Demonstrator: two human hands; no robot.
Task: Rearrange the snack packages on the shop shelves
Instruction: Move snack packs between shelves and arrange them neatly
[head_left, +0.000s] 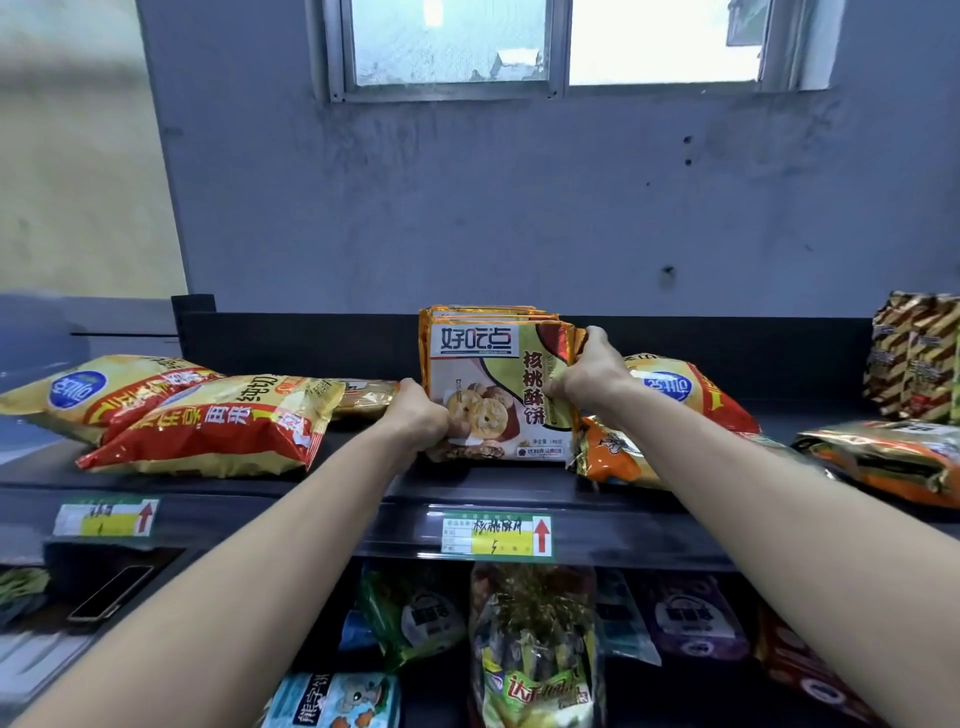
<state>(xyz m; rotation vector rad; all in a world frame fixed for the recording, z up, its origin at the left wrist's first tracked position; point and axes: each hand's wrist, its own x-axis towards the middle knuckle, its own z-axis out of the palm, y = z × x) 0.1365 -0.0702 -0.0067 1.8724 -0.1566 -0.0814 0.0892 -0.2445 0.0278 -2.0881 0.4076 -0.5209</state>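
Fingers of my left hand (418, 415) curl round the lower-left edge, my right hand (592, 376) pinches the upper-right | biscuit packs (498, 384) between them, upright, long axis vertical | mid top shelf (363, 483), both hands equally near, I judge

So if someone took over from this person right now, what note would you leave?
Left hand grips the biscuit packs low on their left side; right hand grips their upper right edge.
The packs stand upright mid top shelf, above a price tag.
Chip bags lie flat left of them, more bags right.
Done: packs gathered upright. Left: release them, probably tidy the lying bags.
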